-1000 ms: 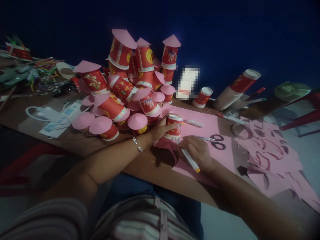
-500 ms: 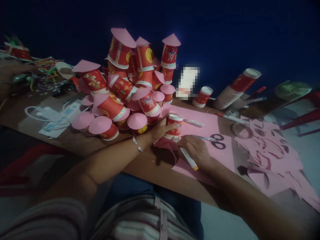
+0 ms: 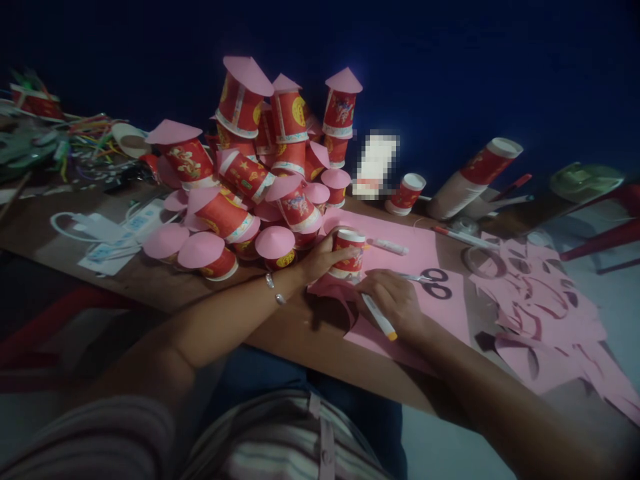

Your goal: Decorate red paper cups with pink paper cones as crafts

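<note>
My left hand (image 3: pixel 320 259) is wrapped round a red paper cup (image 3: pixel 349 256), which stands on pink paper (image 3: pixel 395 313) with its white end up. In my right hand (image 3: pixel 393 297) is a white marker (image 3: pixel 377 316) with an orange end pointing toward me. Its writing end is hidden near the base of the cup. Scissors (image 3: pixel 434 283) with dark handles lie on the paper just beyond my right hand. Another marker (image 3: pixel 389 247) rests on the sheet behind the cup.
Red cups with pink cone tops (image 3: pixel 240 133) are piled behind my left arm. Pink paper scraps (image 3: pixel 545 300) and a roll of tape (image 3: pixel 484 261) lie to the right. A leaning stack of cups (image 3: pixel 475 175) stands at the back. A white power strip (image 3: pixel 103 230) lies on the left.
Another person's hand at the far left has gone out of view. My hands, the cup and the marker stay almost in place.
</note>
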Tool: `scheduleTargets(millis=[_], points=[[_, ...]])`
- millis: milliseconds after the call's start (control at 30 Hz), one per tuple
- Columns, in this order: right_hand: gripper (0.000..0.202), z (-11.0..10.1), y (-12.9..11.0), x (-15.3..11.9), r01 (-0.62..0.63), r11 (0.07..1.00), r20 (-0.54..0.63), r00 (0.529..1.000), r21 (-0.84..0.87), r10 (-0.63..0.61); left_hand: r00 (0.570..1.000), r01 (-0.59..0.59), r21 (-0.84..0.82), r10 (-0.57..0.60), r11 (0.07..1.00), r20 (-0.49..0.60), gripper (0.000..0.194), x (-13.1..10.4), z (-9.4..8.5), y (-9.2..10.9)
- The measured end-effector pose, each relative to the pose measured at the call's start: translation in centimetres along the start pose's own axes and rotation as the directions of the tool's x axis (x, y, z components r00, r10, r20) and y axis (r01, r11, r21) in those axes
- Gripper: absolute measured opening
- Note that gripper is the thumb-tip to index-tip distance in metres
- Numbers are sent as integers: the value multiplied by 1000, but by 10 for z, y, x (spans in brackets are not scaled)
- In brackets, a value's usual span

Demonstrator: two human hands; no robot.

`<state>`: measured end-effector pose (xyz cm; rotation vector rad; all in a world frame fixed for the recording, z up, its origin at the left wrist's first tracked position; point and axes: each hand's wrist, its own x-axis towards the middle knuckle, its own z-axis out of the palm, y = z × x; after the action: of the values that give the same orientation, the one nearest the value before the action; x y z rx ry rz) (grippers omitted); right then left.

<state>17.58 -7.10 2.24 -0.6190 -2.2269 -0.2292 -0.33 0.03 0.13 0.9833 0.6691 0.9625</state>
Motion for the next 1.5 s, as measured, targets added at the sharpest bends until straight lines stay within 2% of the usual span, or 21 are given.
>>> scheduleTargets(millis=[233,433,800,1500], points=[[8,0,-1,0,9,1000,13,1000,10,-9,1000,-8,13,8,1000,-15,49,0,0,-1],[5,0,-1,1,14,1000,-20,1000,-9,-14,1000,-8,15,8,1000,-16,49,1,0,-1],[10,3,-1,-4,9,1000,30,1000,28,-10,1000,-12,14,12,1000,-11,48,0,0,0],[9,1,-1,-2,18,999,17,1000,27,-19,1000,4,-6,-4,1000,-19,52,0,0,0]])
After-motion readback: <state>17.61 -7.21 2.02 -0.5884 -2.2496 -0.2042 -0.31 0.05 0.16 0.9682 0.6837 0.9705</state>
